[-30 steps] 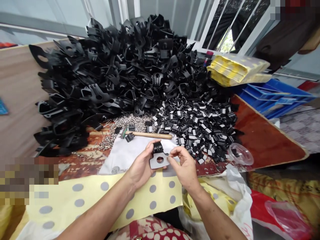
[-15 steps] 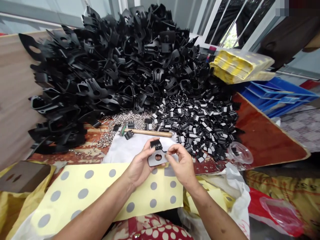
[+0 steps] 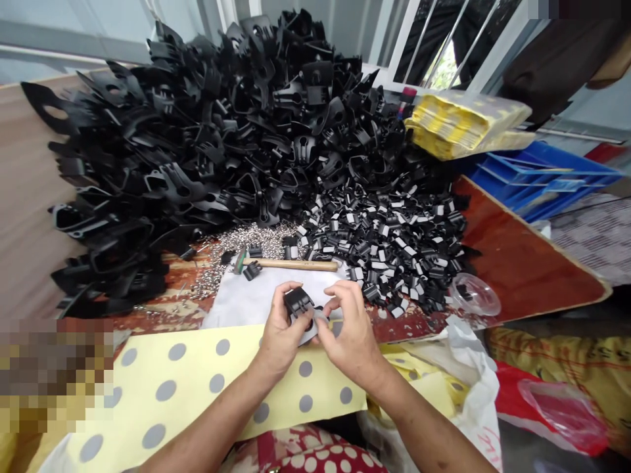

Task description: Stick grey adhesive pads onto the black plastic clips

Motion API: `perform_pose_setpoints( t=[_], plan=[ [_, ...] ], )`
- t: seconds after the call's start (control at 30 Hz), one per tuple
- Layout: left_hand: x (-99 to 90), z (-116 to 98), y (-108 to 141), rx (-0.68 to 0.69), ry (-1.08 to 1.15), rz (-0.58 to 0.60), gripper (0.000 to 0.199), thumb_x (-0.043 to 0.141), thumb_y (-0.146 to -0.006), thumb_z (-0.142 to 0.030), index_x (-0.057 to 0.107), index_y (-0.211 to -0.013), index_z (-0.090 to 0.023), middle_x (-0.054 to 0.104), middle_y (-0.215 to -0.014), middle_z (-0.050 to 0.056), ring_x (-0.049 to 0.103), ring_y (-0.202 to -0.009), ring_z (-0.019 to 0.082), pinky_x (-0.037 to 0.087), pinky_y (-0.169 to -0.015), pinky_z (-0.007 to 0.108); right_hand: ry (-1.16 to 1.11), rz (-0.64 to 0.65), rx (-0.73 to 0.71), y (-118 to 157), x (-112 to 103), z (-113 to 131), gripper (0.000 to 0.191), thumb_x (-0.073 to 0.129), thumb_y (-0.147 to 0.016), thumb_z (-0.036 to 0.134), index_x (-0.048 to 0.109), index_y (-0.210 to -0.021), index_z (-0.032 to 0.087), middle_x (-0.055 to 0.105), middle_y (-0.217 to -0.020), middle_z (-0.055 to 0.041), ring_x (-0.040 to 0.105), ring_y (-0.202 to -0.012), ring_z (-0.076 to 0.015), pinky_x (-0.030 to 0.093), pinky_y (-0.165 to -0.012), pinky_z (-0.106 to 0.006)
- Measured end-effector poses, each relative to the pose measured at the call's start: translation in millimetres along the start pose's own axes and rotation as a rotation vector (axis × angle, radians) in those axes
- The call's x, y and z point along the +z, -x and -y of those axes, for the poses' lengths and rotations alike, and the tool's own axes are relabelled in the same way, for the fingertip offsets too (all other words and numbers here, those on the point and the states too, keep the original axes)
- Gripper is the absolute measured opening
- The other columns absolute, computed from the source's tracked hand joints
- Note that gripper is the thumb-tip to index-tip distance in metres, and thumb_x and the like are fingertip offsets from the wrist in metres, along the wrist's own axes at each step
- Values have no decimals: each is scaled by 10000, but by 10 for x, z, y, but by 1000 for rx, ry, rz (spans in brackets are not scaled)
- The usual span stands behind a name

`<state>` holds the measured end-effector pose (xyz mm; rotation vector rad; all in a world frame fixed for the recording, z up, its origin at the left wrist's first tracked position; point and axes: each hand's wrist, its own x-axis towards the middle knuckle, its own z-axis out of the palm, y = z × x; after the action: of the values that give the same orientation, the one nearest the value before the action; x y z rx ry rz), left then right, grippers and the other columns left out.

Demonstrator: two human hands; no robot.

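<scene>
My left hand (image 3: 282, 343) is closed around a black plastic part (image 3: 298, 301) with a comb-like hinge end, held above the worktable. A grey face with a round hole shows on that part, half covered by my thumb. At its right edge, my right hand (image 3: 349, 328) pinches a thin grey piece (image 3: 320, 315) between thumb and finger; whether this is fixed to the part I cannot tell. Just beyond my hands, a hammer (image 3: 290, 264) with a wooden handle lies across a white cloth (image 3: 236, 295). Under my forearms is a yellow sheet (image 3: 197, 358) with grey dots.
Black plastic parts (image 3: 221, 131) are heaped high at the back. Small black clips (image 3: 394, 243) with grey pads pile up at the right, beside metal pins (image 3: 217, 263). A clear plastic bowl (image 3: 476, 294), a blue crate (image 3: 547, 177) and stacked yellow sheets (image 3: 458, 121) stand further right.
The black plastic part has tilted and turned in my left hand, so less of its grey face shows. My right fingers have moved slightly left and now bend the grey piece.
</scene>
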<state>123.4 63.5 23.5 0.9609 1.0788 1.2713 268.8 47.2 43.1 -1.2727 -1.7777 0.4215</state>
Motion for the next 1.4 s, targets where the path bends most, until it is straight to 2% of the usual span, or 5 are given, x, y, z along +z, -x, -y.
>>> perform_pose_setpoints(
  t=[0.63, 0.87, 1.0, 1.17, 1.4],
  plan=[
    [-73, 61, 53, -233, 350, -36, 575, 798, -735, -257, 454, -1194, -301, 530, -791, -60, 559, -613, 136, 476, -518, 238, 402, 14, -189, -73, -27, -19, 515, 712, -834, 296, 506, -1304, 246, 456, -1455, -199, 455, -1312, -443, 342, -1074, -653],
    [-123, -62, 122, -331, 414, 92, 606, 832, -752, -257, 479, -1243, -295, 598, -913, -16, 605, -690, 150, 553, -540, 262, -101, 311, 205, -173, 63, -113, 157, 573, -937, 283, 592, -1087, 239, 633, -821, -1, 639, -750, -192, 545, -707, -329],
    [-469, -358, 312, -335, 370, 108, 749, 876, -716, -176, 486, -1339, -324, 664, -1048, 20, 690, -836, 194, 611, -699, 307, -133, 303, 146, -16, 164, -182, 190, 485, -1010, 289, 592, -1152, 223, 709, -1005, -60, 695, -956, -221, 583, -858, -387],
    [-1230, -848, 718, -111, 207, -352, 746, 887, -647, -170, 568, -1296, -351, 710, -951, 7, 679, -735, 211, 575, -561, 273, 176, 714, -387, 217, 419, -224, 576, 570, -1015, 434, 436, -1544, 251, 439, -1626, -88, 294, -1553, -334, 214, -1276, -613],
    [-1785, -828, 1250, -86, -249, -483, 560, 822, -736, -284, 605, -1250, -319, 691, -899, -4, 613, -685, 174, 529, -547, 230, 369, 775, -415, -649, 1113, -396, 685, 516, -1030, 512, 340, -1614, 201, 251, -1713, -95, 130, -1605, -326, 126, -1302, -573]
  ],
)
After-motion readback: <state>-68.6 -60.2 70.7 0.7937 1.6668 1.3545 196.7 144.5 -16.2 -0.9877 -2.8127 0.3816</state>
